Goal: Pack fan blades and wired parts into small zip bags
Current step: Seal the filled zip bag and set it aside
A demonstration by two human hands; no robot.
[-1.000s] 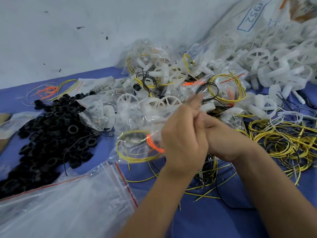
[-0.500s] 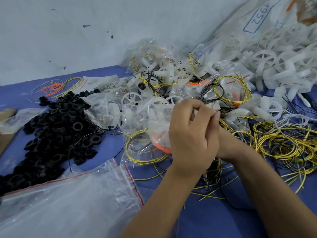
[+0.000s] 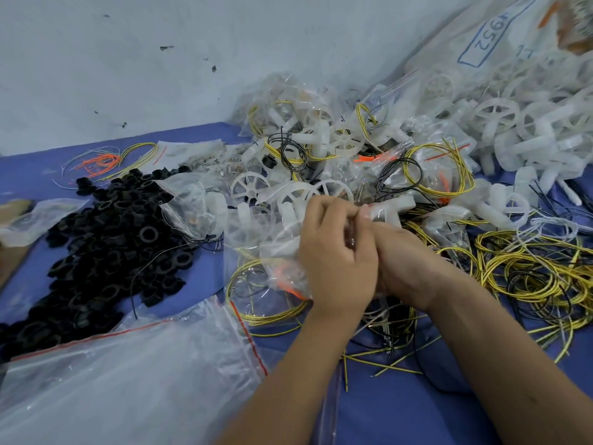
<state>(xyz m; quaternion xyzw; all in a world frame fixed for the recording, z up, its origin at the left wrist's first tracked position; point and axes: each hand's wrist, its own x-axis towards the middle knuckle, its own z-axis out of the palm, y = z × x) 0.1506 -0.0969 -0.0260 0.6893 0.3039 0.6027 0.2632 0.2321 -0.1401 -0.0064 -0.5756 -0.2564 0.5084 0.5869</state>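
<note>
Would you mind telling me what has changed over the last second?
The left hand and right hand stay pressed together, pinching the top of the small zip bag; only the fingers have shifted along it. The black rings, yellow wires and big empty bags lie as before.

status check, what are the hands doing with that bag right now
Both hands, left and right, pinching top of small zip bag. Fan blade and yellow wire coil inside. Loose wire pile crowds right side.

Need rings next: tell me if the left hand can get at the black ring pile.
Probably yes, once freed: the left hand is gripping the small zip bag with the right hand. The black ring pile lies uncovered to its left on the blue cloth.
</note>
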